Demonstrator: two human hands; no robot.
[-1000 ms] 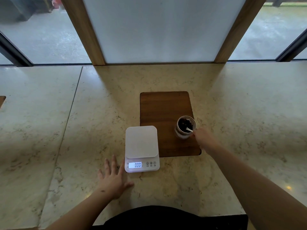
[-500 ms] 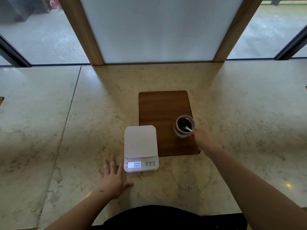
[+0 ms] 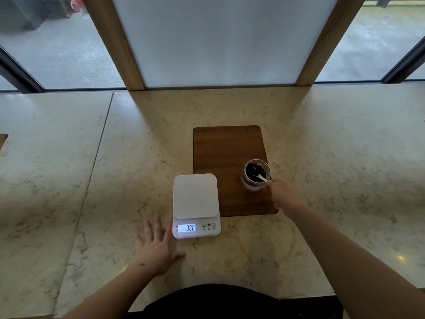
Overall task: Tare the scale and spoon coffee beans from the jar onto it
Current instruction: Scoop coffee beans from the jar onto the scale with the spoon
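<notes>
A white digital scale [image 3: 195,196] stands on the marble table, its lit display reading 0.00 and its platform bare. To its right, an open glass jar [image 3: 254,184] of dark coffee beans [image 3: 255,169] stands on a wooden board [image 3: 226,148]. A white spoon [image 3: 261,177] leans inside the jar. My right hand [image 3: 281,195] pinches the spoon's handle at the jar's near right rim. My left hand [image 3: 157,246] lies flat on the table with fingers spread, just left of the scale's front corner.
The marble table [image 3: 115,180] has a seam running down its left side. A frosted panel between wooden posts [image 3: 115,42] and windows close off the far edge. A small wooden piece [image 3: 2,140] shows at the far left edge.
Hardly anything moved: the right hand stays at the spoon handle by the jar rim, and the left hand stays flat beside the scale.
</notes>
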